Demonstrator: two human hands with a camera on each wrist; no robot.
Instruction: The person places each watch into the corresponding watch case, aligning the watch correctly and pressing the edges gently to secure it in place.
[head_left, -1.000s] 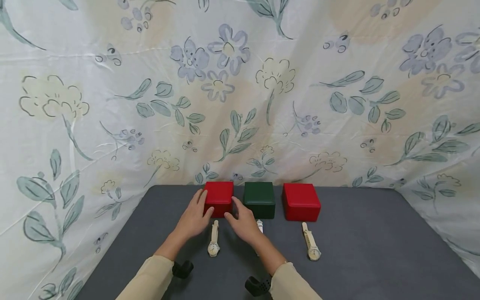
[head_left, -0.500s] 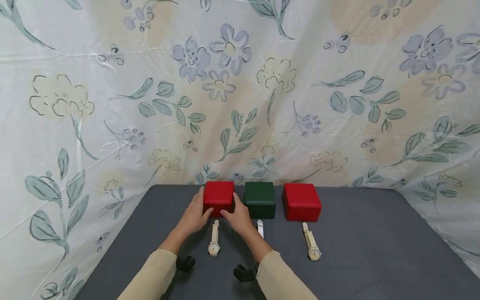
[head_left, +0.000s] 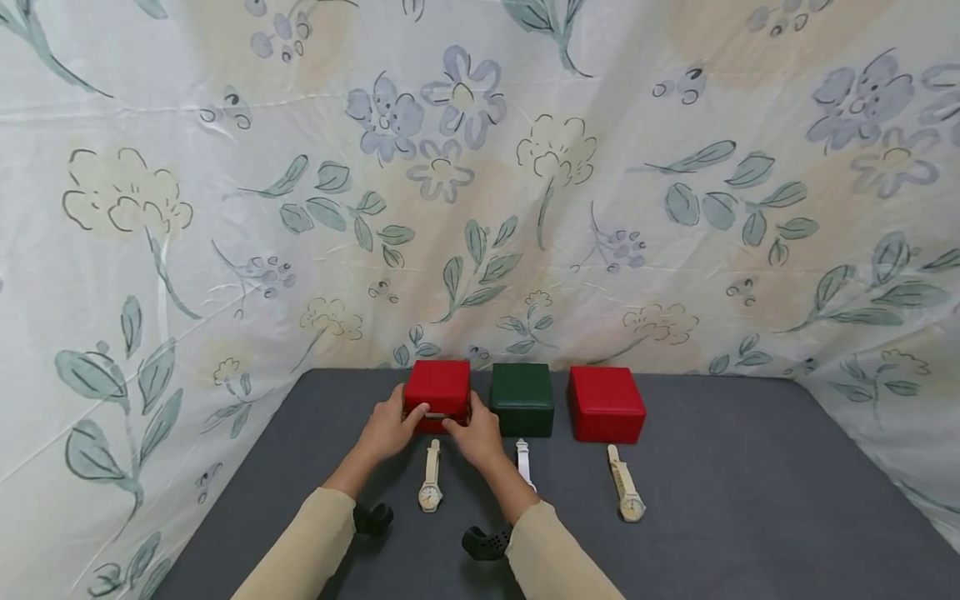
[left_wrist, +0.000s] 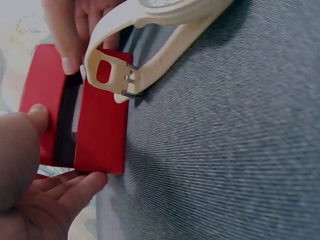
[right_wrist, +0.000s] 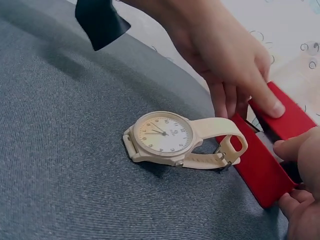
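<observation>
The left red box (head_left: 438, 382) stands at the back of the table, its lid part way raised. In the left wrist view a dark gap shows between the lid (left_wrist: 44, 90) and the red base (left_wrist: 102, 135), with something pale inside. My left hand (head_left: 386, 430) grips the box's left side, thumb on the lid's front. On the other side my right hand (head_left: 478, 432) grips it likewise, thumb at the lid's front edge. A cream wristwatch (right_wrist: 165, 133) with a buckled strap lies just in front of the box.
Beside it stand a green box (head_left: 522, 400) and a second red box (head_left: 607, 404). A white watch (head_left: 523, 458), partly behind my right forearm, and another cream watch (head_left: 626, 485) lie before them. Floral cloth (head_left: 480, 183) hangs behind the dark table (head_left: 750, 483).
My hands have closed in on the left red box from both sides, and its lid has come up, opening a gap at the front. The other boxes and the watches stay put.
</observation>
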